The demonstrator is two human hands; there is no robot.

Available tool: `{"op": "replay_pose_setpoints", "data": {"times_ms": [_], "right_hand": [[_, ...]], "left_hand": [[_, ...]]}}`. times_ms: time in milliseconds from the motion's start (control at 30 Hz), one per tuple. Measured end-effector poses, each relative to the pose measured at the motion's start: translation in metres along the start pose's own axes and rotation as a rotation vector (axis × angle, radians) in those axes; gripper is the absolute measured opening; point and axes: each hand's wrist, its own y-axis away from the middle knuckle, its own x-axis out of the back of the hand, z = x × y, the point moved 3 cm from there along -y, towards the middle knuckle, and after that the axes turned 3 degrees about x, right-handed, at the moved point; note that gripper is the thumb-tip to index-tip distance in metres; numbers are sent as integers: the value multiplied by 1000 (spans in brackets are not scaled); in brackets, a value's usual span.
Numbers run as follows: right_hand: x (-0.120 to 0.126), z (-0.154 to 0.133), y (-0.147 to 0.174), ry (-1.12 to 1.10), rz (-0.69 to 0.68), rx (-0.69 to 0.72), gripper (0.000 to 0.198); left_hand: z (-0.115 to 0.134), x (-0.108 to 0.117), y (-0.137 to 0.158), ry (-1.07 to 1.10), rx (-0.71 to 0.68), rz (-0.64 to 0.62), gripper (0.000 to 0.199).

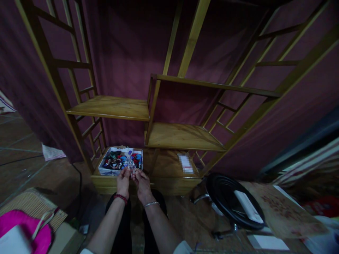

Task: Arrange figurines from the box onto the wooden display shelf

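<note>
My left hand (123, 182), with a red bead bracelet on its wrist, and my right hand (142, 183), with a silver bangle, are close together in front of the low shelf. Between their fingertips they pinch a small shiny clear plastic packet (130, 162); its contents are too blurred to name. Just behind it, an open white cardboard box (109, 172) sits at the left of the bottom shelf. It is filled with several small dark, red and blue items (115, 160), partly hidden by the packet.
The wooden shelf unit (185, 135) rises ahead against a dark red curtain. A white paper (186, 164) lies on its bottom board. At the right stands a black round stool (222, 197) bearing a white box (249, 206). A pink item (39, 225) rests at the lower left.
</note>
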Motion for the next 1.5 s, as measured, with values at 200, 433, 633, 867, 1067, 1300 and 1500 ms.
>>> {"op": "replay_pose_setpoints", "data": {"times_ms": [200, 433, 633, 867, 1067, 1300, 1500], "right_hand": [[1, -4, 10, 44, -82, -6, 27], [0, -9, 20, 97, -102, 3, 25], [0, -12, 21, 147, -121, 48, 28], [-3, -18, 23, 187, -174, 96, 28], [-9, -25, 26, 226, -161, 45, 33], [-9, -32, 26, 265, -189, 36, 32], [-12, -38, 28, 258, -206, 31, 31]], "left_hand": [[0, 2, 6, 48, 67, 38, 41], [6, 3, 16, 55, 25, 56, 35], [12, 2, 23, 19, -24, 101, 32], [12, 4, 26, -48, -74, 108, 29], [10, 4, 28, -79, -97, 97, 31], [14, 2, 34, -169, -189, 61, 26], [20, -3, 40, -172, -202, 44, 27]]}}
